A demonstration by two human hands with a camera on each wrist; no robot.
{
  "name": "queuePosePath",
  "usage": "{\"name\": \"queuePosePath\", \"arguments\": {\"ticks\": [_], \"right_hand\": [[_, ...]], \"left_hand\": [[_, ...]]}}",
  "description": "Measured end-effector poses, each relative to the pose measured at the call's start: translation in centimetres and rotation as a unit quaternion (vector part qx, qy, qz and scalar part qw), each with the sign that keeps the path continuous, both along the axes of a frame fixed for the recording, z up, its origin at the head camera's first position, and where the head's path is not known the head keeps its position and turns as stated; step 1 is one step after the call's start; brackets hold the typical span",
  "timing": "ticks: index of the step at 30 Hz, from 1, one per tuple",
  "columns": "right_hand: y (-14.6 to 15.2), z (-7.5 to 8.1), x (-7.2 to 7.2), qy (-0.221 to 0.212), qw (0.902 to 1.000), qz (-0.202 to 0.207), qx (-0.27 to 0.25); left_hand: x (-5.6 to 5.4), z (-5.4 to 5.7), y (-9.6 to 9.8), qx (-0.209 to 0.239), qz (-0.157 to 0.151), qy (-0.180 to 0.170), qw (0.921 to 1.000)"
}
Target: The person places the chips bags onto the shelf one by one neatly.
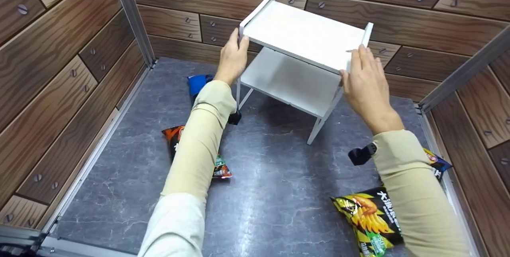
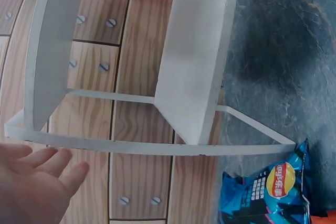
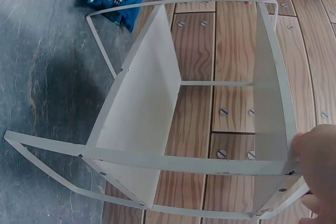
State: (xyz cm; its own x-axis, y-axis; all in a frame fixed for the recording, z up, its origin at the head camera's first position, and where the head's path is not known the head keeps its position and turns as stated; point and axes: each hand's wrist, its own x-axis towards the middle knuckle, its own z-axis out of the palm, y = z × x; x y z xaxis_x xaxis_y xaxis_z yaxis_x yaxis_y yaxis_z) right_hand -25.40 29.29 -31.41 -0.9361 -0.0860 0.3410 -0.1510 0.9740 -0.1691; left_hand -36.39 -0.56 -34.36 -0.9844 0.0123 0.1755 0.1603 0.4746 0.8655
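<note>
A small white two-tier side table [image 1: 305, 34], with a raised rail at each end of its top, stands on the dark floor near the back wall. My left hand [image 1: 233, 57] is at its left end, fingers extended along the outer side of the rail. In the left wrist view, that hand's fingers [image 2: 52, 166] look straight beside the white frame. My right hand [image 1: 366, 81] holds the right front corner, with the thumb at the front edge and the fingers over the end rail. In the right wrist view, the right hand [image 3: 320, 161] partly hides that corner.
Blue chip bag [image 1: 198, 83] lies left of the table. An orange-and-black bag [image 1: 173, 133] is partly under my left arm. A black-and-yellow bag [image 1: 370, 213] and another blue-ended bag [image 1: 438, 165] lie at the right. Wood-patterned walls [image 1: 79, 69] enclose the floor.
</note>
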Motion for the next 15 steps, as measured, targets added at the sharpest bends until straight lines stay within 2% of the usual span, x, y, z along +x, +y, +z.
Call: {"name": "queuePosePath", "arguments": {"ticks": [3, 7, 15], "right_hand": [[0.0, 0.1, 0.1, -0.006, 1.0000, 0.006, 0.000], [0.3, 0.1, 0.3, -0.012, 0.9998, 0.013, 0.004], [1.1, 0.0, 0.7, 0.006, 0.9996, 0.027, 0.000]], "left_hand": [[0.1, -0.3, 0.0, -0.008, -0.004, 0.006, 0.9999], [0.3, -0.9, 0.0, -0.044, -0.003, 0.032, 0.9985], [1.2, -1.6, 0.1, -0.106, 0.014, 0.083, 0.9908]]}}
